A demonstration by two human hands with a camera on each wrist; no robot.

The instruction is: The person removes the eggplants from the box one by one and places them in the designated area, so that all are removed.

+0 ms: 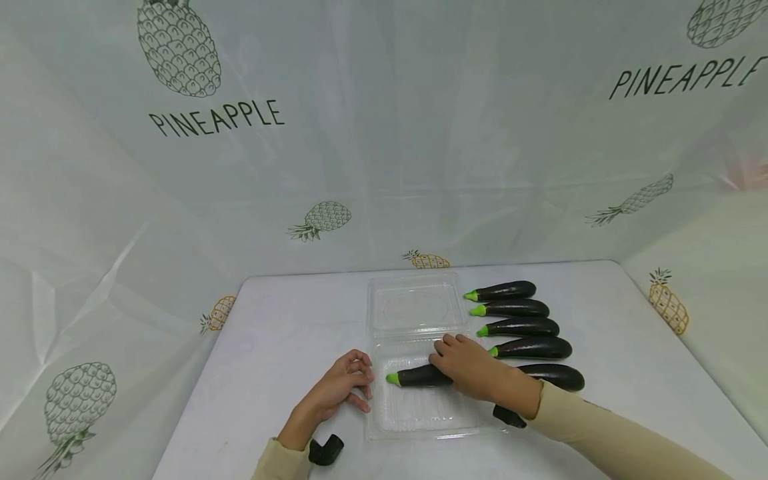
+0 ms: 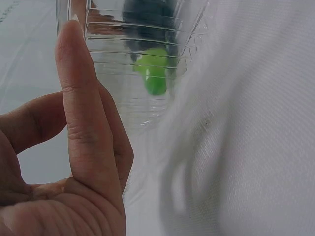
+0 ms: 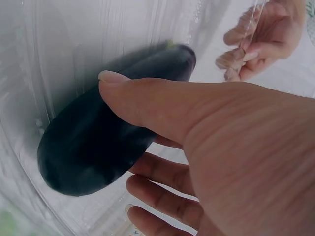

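A dark purple eggplant (image 1: pixel 420 377) with a green stem end lies across the base of a clear plastic clamshell box (image 1: pixel 420 415). My right hand (image 1: pixel 474 367) grips it from above; the right wrist view shows the thumb over the eggplant (image 3: pixel 93 142) and the other fingers along its far side. At the box's left wall is my left hand (image 1: pixel 345 387), fingers loosely bent and fingertips right at the plastic. Through that wall, the left wrist view shows the green stem end (image 2: pixel 153 69). The box's lid (image 1: pixel 414 303) is folded back, away from me.
Several more eggplants (image 1: pixel 521 327) lie in a row right of the box, stems pointing left, partly behind the right forearm. White cloth covers the table (image 1: pixel 282 333). A pineapple-print curtain (image 1: pixel 384 167) hangs along the back and sides. Black wrist devices (image 1: pixel 327 450) sit on both wrists.
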